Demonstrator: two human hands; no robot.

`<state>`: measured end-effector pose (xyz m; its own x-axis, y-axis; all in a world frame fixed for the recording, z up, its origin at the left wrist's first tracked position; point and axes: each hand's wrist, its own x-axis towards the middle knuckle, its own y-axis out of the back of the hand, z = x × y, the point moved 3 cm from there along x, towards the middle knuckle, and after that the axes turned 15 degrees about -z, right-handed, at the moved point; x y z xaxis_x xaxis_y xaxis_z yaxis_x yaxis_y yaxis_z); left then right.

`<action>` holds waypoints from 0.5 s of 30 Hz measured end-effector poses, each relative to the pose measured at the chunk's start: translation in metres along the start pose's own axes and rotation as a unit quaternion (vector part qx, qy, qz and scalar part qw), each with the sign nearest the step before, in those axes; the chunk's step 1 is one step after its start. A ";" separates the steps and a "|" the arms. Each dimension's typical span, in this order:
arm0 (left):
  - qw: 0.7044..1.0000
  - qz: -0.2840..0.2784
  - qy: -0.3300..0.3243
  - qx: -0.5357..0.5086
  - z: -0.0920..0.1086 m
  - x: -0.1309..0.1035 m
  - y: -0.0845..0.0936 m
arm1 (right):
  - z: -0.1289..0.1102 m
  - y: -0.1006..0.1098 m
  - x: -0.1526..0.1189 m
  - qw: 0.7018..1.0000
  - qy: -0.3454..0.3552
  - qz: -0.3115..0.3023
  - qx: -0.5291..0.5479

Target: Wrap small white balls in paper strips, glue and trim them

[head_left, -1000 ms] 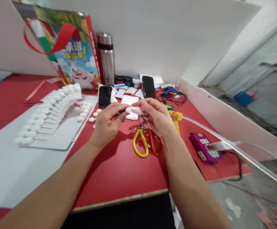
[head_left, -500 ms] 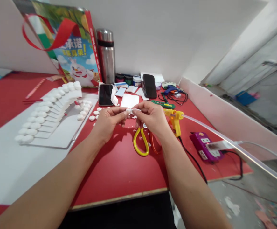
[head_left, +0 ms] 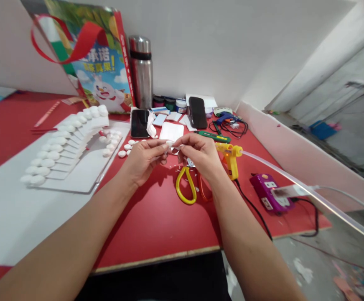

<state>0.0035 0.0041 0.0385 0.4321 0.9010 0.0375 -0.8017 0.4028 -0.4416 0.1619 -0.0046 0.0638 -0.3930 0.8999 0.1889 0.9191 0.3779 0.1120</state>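
Observation:
Close together above the table, my left hand (head_left: 146, 161) and my right hand (head_left: 202, 154) face each other with fingertips pinched. Between them is a small white piece (head_left: 169, 143), rounded at the top; what it is made of is too small to tell. My left fingers grip its rounded part, and my right fingertips pinch its right side. Below my right hand lie scissors (head_left: 186, 187) with one yellow and one orange handle, partly hidden. Several white oval pieces (head_left: 122, 154) lie just left of my left hand. A white card (head_left: 171, 131) lies behind the fingertips.
To the left, a curved stepped white model (head_left: 65, 146) topped with white ovals stands on a white board. A yellow glue gun (head_left: 230, 156) with a long clear stick and a purple power socket (head_left: 269, 192) sit right. Phones, a steel flask (head_left: 141, 73) and a bag (head_left: 97, 62) stand behind.
My fingertips have shifted slightly on the white piece, and a little more of it shows between them. The view has moved very slightly; the other things stay put.

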 end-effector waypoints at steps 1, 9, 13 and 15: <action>1.000 -0.003 -0.010 0.010 0.001 0.000 0.000 | -0.001 0.000 0.000 1.000 -0.008 -0.004 0.017; 0.991 -0.030 -0.073 0.104 0.003 0.002 0.008 | 0.006 0.003 0.001 0.987 -0.055 -0.008 0.149; 0.984 -0.049 -0.089 0.144 0.001 0.002 0.011 | 0.008 0.004 0.001 0.978 -0.073 -0.027 0.192; 0.982 -0.056 -0.097 0.155 0.001 0.002 0.011 | 0.009 0.004 0.000 0.970 -0.096 -0.045 0.219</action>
<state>-0.0051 0.0105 0.0347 0.4623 0.8497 0.2536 -0.8534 0.5040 -0.1330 0.1658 -0.0010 0.0556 -0.4983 0.8670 0.0079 0.8222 0.4754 -0.3131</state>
